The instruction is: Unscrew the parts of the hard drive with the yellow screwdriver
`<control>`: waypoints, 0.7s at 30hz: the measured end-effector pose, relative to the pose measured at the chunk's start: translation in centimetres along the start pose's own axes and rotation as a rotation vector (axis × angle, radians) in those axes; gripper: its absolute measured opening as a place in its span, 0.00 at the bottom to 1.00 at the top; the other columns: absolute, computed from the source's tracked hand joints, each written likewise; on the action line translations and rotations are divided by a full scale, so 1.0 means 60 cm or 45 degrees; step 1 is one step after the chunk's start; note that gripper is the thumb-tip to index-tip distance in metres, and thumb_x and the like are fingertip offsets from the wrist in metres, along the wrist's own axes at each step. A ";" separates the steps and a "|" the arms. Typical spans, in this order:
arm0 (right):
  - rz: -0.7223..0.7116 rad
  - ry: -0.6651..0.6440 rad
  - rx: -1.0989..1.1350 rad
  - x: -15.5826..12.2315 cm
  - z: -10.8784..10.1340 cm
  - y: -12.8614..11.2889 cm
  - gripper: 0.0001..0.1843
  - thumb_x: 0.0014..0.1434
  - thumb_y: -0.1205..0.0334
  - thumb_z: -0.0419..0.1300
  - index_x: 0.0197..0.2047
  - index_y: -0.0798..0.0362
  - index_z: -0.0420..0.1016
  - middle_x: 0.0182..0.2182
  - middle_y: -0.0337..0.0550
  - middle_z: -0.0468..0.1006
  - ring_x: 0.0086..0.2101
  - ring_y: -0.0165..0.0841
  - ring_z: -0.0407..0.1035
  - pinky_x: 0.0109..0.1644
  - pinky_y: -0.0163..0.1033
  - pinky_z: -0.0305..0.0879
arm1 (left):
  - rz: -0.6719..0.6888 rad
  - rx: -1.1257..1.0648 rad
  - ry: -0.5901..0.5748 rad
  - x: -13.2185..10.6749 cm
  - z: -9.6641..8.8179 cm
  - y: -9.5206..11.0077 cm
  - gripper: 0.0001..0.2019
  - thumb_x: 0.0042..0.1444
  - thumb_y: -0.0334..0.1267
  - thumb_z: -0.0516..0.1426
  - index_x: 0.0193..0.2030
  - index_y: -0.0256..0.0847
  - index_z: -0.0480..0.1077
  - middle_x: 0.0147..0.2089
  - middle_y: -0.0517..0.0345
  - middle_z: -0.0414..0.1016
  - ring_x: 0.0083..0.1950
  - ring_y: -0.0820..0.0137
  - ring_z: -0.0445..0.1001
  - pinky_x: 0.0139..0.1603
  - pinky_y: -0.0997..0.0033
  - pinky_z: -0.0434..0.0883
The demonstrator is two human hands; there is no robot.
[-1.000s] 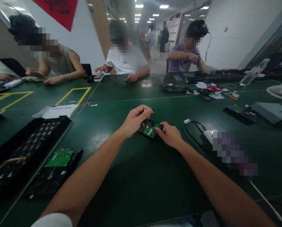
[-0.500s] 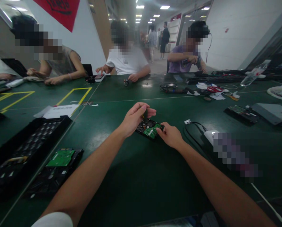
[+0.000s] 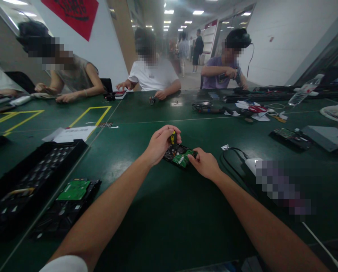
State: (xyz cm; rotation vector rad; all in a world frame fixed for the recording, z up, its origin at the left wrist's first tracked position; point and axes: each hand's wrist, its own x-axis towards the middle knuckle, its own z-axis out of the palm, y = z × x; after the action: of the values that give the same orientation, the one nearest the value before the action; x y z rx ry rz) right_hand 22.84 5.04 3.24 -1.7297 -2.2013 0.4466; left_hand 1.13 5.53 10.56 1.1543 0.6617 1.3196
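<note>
A hard drive with a green circuit board lies on the dark green table in front of me. My right hand grips its right end, thumb on top near the board. Above the drive's far left part, my left hand is closed around a short screwdriver with a yellow and black handle, held upright. The screwdriver's tip is too small to make out against the drive. To the left of my forearm lies a second, larger-looking hard drive, its green board facing up.
A long black tray stands at the left, a paper sheet behind it. On the right are a power strip with a cable, another drive and a grey box. Several people sit across the table.
My left fingers, stretched out before, have curled around the screwdriver, and its yellow handle now shows more. My right hand stays on the hard drive.
</note>
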 end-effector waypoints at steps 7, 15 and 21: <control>-0.003 0.003 -0.023 0.002 0.001 0.000 0.23 0.71 0.43 0.54 0.59 0.51 0.71 0.35 0.45 0.82 0.32 0.37 0.75 0.30 0.37 0.56 | 0.070 0.018 0.008 -0.007 0.018 -0.018 0.12 0.65 0.49 0.57 0.39 0.43 0.64 0.27 0.65 0.64 0.28 0.75 0.64 0.39 0.70 0.70; -0.001 -0.013 -0.004 0.000 -0.001 -0.001 0.23 0.72 0.44 0.53 0.58 0.51 0.71 0.36 0.44 0.82 0.32 0.36 0.75 0.31 0.37 0.57 | 0.040 0.068 -0.048 -0.009 0.014 -0.012 0.14 0.62 0.47 0.61 0.38 0.43 0.61 0.30 0.63 0.70 0.30 0.75 0.68 0.37 0.71 0.68; 0.001 -0.008 0.008 -0.002 -0.003 -0.003 0.22 0.72 0.44 0.53 0.58 0.50 0.71 0.36 0.44 0.82 0.33 0.37 0.75 0.31 0.37 0.57 | 0.066 0.154 0.007 -0.007 0.007 -0.011 0.11 0.60 0.44 0.63 0.37 0.41 0.68 0.35 0.60 0.72 0.34 0.74 0.71 0.38 0.71 0.69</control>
State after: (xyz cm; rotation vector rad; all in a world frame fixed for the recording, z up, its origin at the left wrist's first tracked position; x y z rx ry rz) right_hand 22.78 4.92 3.45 -1.7283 -2.2014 0.4595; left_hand 1.70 5.14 10.00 1.2733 0.7281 1.3411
